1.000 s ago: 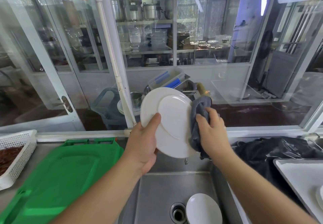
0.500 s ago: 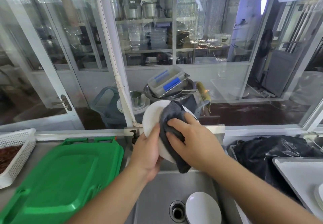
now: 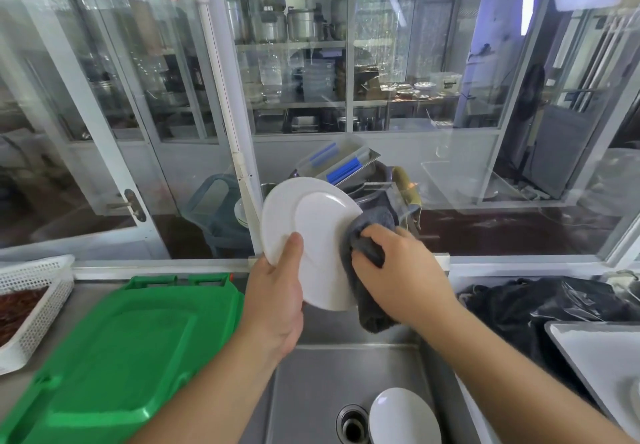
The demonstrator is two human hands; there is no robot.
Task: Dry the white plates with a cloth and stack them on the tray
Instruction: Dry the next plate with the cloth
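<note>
A white plate (image 3: 311, 232) is held up on edge above the steel sink (image 3: 311, 384). My left hand (image 3: 277, 298) grips its lower left rim, thumb on the face. My right hand (image 3: 398, 274) clutches a dark grey cloth (image 3: 367, 291) and presses it against the plate's right edge; the cloth wraps behind the rim and hangs below. A second white plate (image 3: 403, 417) lies in the sink beside the drain (image 3: 351, 424). The white tray (image 3: 595, 357) sits at the right edge, with a plate rim (image 3: 635, 395) just showing on it.
A green plastic lid (image 3: 117, 357) covers the counter on the left, beside a white basket (image 3: 38, 301) of red chillies. A black plastic bag (image 3: 540, 305) lies between the sink and the tray. Glass windows and a white pipe (image 3: 228, 114) stand behind the sink.
My right hand and the cloth slid from the middle of the plate's face to its right edge. The plate now stands higher with more of its face bare.
</note>
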